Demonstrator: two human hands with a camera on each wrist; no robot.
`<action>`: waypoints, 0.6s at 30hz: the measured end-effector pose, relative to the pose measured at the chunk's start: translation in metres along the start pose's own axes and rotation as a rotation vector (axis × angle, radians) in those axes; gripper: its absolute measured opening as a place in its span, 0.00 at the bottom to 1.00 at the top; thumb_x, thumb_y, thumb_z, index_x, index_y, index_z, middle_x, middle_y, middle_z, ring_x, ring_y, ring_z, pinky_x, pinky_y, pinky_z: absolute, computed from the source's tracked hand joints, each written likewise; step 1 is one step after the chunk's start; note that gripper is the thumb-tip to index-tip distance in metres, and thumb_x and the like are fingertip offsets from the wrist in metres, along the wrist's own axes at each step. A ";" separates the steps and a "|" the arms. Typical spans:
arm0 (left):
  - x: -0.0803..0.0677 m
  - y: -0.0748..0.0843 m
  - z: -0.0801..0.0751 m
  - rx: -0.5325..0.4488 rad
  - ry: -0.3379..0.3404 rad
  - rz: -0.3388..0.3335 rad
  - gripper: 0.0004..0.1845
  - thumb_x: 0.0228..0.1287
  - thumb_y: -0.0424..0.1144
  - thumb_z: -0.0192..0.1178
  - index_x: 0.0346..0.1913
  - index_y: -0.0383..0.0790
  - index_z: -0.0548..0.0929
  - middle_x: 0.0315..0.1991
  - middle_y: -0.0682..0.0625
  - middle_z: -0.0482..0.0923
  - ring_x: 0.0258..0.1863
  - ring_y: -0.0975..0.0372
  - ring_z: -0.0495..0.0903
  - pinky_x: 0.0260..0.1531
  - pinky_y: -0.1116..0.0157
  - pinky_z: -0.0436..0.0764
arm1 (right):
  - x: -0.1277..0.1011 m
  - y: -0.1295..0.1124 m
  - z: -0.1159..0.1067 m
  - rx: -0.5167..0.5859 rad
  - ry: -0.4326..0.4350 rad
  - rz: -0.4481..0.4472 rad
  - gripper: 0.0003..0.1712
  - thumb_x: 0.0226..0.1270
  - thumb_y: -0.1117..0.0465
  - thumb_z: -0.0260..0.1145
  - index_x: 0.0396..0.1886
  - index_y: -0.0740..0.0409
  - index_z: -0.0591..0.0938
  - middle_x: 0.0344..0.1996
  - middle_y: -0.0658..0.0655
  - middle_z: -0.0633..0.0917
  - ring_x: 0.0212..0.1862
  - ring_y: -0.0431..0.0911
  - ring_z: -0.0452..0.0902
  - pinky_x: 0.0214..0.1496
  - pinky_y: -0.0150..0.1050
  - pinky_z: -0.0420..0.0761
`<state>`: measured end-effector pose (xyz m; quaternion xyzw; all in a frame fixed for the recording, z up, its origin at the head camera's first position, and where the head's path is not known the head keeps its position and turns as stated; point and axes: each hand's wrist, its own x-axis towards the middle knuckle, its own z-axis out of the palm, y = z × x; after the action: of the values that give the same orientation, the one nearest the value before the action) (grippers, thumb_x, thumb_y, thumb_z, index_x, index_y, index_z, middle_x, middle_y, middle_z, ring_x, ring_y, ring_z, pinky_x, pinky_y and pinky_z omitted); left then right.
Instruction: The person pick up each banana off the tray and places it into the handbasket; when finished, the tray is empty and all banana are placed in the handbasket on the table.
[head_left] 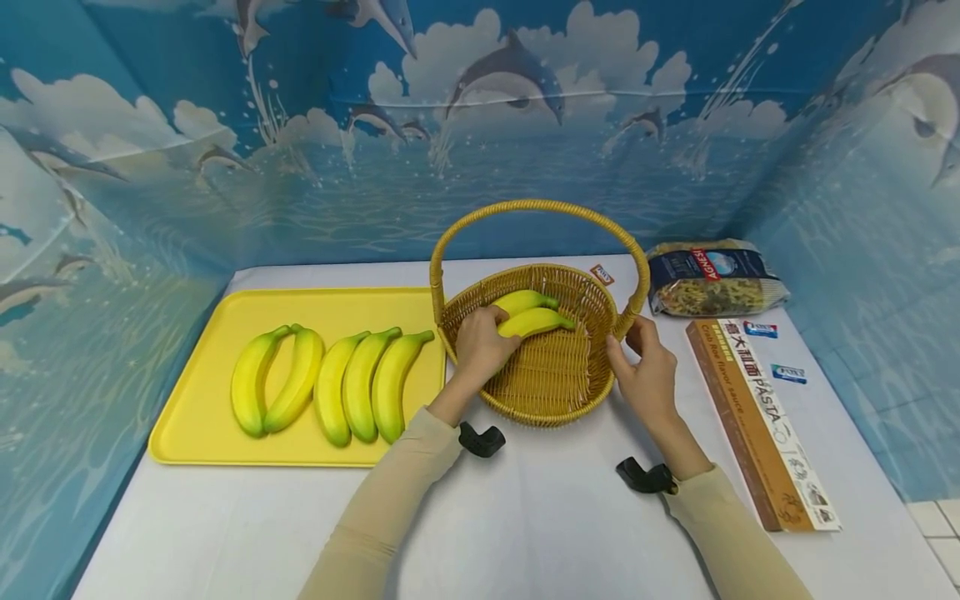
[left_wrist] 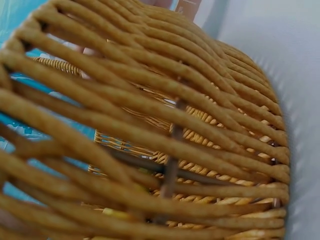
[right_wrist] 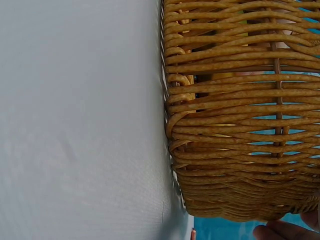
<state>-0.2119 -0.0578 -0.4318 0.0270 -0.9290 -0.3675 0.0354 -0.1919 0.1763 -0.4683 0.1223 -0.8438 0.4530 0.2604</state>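
left hand: reaching over the near-left rim into the wicker basket, fingers curled round the stem end of the banana pair, so it's holding those.
right hand: on the basket's right rim, right by the foot of the handle. Fingers look bent onto the wicker, like it's steadying the thing, but honestly I can't tell for sure if it's a real grip or just resting there.
banana pair: two yellow ones with greenish tips, lying in the back half of the basket, touching each other, tips pointing right.
basket: sits on the white desk just right of the yellow tray. The wrist cams only show woven wall up close against the desk.
tray: five more bananas, a pair on the left and a bunch of three beside it.
other stuff: pasta bag at the back right, long pasta box along the right edge, a few little sachets near it.
how it'll handle (my guess): bananas look light, smooth and a bit slippery, maybe plastic. Best grabbed at the joined stem or round the middle. Basket's light and stiff but would slide easily on that desk, so a hand on the rim makes sense.
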 end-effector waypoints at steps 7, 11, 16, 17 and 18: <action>-0.001 -0.001 0.002 0.044 0.020 0.016 0.20 0.55 0.38 0.71 0.51 0.37 0.85 0.51 0.43 0.83 0.55 0.49 0.77 0.53 0.55 0.79 | -0.001 0.001 0.001 0.001 0.000 -0.002 0.20 0.66 0.68 0.64 0.56 0.70 0.74 0.46 0.73 0.84 0.49 0.67 0.82 0.50 0.59 0.80; -0.001 -0.001 0.003 0.088 0.007 0.031 0.19 0.56 0.35 0.69 0.52 0.37 0.85 0.51 0.41 0.82 0.57 0.48 0.76 0.52 0.54 0.79 | -0.001 0.000 0.001 0.007 0.004 -0.006 0.20 0.66 0.68 0.63 0.56 0.71 0.74 0.45 0.73 0.84 0.49 0.67 0.82 0.50 0.60 0.80; -0.001 0.000 0.001 0.098 0.009 0.103 0.20 0.57 0.35 0.68 0.54 0.39 0.84 0.51 0.42 0.80 0.57 0.48 0.76 0.51 0.53 0.79 | 0.000 -0.001 0.000 0.008 0.010 0.005 0.20 0.66 0.69 0.63 0.56 0.71 0.74 0.44 0.73 0.84 0.49 0.66 0.82 0.50 0.59 0.80; -0.003 0.001 -0.001 0.082 0.015 0.129 0.20 0.58 0.36 0.68 0.54 0.39 0.84 0.52 0.42 0.80 0.57 0.49 0.76 0.51 0.53 0.79 | 0.000 -0.001 0.000 0.007 0.010 0.006 0.20 0.66 0.69 0.63 0.56 0.71 0.74 0.44 0.73 0.84 0.49 0.66 0.82 0.50 0.58 0.80; -0.005 0.002 -0.003 0.062 0.020 0.160 0.20 0.58 0.37 0.68 0.55 0.40 0.83 0.52 0.42 0.80 0.57 0.49 0.75 0.52 0.53 0.79 | 0.001 0.000 0.000 0.004 0.010 0.006 0.21 0.66 0.68 0.64 0.56 0.71 0.74 0.45 0.73 0.84 0.49 0.66 0.82 0.50 0.58 0.80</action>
<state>-0.2067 -0.0576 -0.4284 -0.0425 -0.9386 -0.3344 0.0729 -0.1925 0.1760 -0.4678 0.1179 -0.8420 0.4561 0.2629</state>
